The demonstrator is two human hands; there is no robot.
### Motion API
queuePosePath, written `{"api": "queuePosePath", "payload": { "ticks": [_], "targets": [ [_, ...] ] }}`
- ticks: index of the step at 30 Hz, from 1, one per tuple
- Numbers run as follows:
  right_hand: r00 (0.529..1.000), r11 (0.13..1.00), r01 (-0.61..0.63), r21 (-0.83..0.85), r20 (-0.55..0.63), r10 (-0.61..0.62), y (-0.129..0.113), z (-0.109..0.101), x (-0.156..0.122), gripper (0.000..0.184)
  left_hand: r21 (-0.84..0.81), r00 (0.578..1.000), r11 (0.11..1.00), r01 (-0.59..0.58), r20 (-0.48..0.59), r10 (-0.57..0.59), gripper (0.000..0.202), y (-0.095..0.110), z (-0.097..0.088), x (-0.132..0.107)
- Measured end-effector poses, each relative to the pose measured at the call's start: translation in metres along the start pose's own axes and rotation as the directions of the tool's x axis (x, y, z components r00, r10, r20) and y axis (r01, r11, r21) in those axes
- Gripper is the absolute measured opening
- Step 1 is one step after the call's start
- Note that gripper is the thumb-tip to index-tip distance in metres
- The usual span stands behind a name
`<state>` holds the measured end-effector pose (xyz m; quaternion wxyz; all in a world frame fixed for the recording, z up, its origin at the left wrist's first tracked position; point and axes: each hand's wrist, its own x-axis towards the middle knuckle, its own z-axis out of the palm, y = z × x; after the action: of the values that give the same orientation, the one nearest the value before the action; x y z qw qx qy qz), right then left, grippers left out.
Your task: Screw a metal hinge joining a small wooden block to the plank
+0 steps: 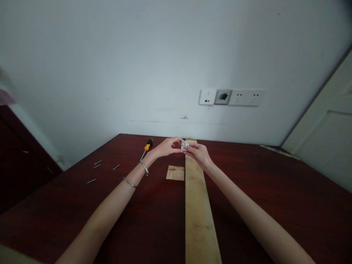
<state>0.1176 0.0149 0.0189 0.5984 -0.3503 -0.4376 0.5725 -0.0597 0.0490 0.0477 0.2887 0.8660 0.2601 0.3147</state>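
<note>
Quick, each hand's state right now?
Left hand: curled, thumb and fingertips at the metal hinge's left edge; whether it grips can't be told.
Right hand: closed, holding the hinge.

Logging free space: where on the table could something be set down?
Widest bare patch: table between right forearm and the strip by the wall. Smaller: between left forearm and plank, nearer than the wood piece. Crowded: the plank's far end, where left hand and right hand meet at the hinge, and the left side, with screws and screwdriver.
</note>
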Motion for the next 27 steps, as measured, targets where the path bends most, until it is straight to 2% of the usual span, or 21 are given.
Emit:
{"api": "queuePosePath", "payload": {
  "ticks": [6, 11, 16, 27],
  "targets": [
    [1.000, 1.000, 0.009, -0.027, -0.018, -0.009, 0.0011, -0.0015, 0.0022, 0.022, 0.086, 0.998, 0.996, -0.028, -0.058, 0.033, 0.036, 0.0017, 0.0032, -0.0010],
    [0.999, 0.998, 0.019, -0.056, -0.029, -0.021, 0.0020, -0.0020, 0.0032, 0.023, 0.195, 0.993, 0.980, -0.049, -0.098, 0.069, 0.047, 0.0026, 0.0063, -0.0016],
    [0.999, 0.997, 0.037, -0.068, -0.030, -0.039, 0.0013, -0.0007, 0.0024, 0.023, 0.152, 0.989, 0.985, -0.079, -0.110, 0.097, 0.044, 0.0016, 0.0092, -0.0022],
    [1.000, 1.000, 0.016, -0.020, -0.006, -0.016, -0.0013, -0.0040, -0.0018, 0.031, 0.133, 0.991, 0.990, -0.047, -0.117, 0.063, 0.046, -0.0025, 0.0095, -0.0022]
  ]
}}
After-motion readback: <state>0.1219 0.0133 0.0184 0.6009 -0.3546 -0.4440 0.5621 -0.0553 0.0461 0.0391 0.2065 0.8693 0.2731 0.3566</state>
